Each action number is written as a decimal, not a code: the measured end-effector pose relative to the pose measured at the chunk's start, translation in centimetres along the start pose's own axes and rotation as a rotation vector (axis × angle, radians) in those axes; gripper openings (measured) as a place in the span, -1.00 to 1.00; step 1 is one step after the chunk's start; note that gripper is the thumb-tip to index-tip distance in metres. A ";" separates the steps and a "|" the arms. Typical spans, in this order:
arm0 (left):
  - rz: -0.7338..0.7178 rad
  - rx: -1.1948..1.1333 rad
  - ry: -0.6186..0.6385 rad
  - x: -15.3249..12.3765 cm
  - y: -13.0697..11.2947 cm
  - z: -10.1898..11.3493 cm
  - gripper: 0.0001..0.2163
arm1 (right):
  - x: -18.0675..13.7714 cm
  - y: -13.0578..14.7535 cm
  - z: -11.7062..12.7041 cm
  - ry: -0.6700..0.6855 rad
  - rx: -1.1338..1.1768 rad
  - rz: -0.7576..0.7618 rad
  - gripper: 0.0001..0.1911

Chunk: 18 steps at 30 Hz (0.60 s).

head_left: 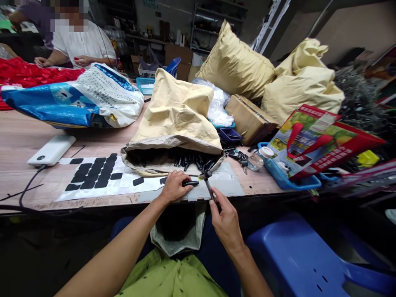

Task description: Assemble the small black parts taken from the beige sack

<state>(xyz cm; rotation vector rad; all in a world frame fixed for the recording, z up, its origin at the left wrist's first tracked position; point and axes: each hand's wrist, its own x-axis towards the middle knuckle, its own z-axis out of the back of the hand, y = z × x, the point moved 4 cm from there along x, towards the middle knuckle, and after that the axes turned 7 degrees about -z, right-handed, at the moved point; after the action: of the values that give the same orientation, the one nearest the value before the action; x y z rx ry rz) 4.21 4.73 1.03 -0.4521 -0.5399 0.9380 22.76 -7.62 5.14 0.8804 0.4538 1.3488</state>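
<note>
My left hand (pixel 174 186) lies on the table's front edge, fingers closed round a small black plastic part (pixel 190 183). My right hand (pixel 225 218) is below the edge and grips a thin dark tool (pixel 209 185) that points up to the part's end. Just behind them an open tan paper sack (pixel 175 119) lies on its side and spills several black parts (pixel 198 161). A sheet with black adhesive pads (pixel 94 172) lies to the left of my hands.
A white power bank (pixel 51 150) with a cable sits at left, behind it a blue-white woven bag (pixel 74 97). A blue basket (pixel 286 175) with a red printed bag and a bottle stands at right. A person in white works at back left. A blue stool (pixel 297 251) is by my right knee.
</note>
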 end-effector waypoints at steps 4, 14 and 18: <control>-0.003 -0.011 0.014 0.1 0.0 0.1 -0.83 | 0.0 1.0 -1.1 0.020 -0.042 0.065 -0.55; 0.018 -0.029 0.010 0.1 0.3 -0.1 -0.85 | -0.5 1.1 -2.4 0.034 -0.083 0.065 -0.54; 0.003 -0.022 0.001 0.1 0.2 -0.1 -0.85 | -0.5 1.0 -1.6 -0.052 -0.062 0.071 -0.54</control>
<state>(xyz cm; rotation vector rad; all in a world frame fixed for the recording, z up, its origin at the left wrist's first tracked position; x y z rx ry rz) 4.19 4.92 0.80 -0.4737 -0.5493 0.9352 20.83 -7.64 4.86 0.8852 0.3410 1.3945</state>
